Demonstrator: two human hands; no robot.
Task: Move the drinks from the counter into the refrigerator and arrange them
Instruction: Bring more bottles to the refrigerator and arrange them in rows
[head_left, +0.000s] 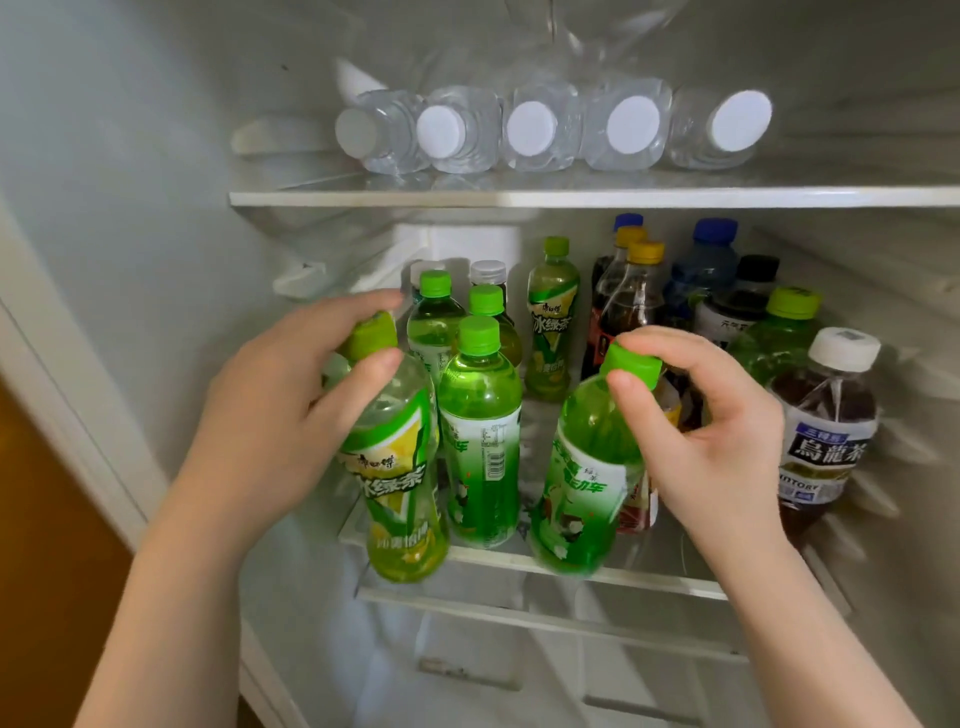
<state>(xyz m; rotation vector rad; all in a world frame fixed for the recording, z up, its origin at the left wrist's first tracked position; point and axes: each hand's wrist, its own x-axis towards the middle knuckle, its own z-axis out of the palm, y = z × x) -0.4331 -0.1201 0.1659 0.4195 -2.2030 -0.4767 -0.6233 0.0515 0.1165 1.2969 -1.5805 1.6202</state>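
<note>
The left grip (291, 400) pinched the yellow-label bottle (402, 478) by its cap and the right grip (714, 436) the white-label bottle (589, 478), both bottles hanging near-upright beneath them at the shelf (670, 584) front.

Green-capped tea bottles (480, 431) (yellow-green labels), white-capped clear water bottles (537, 127).
</note>
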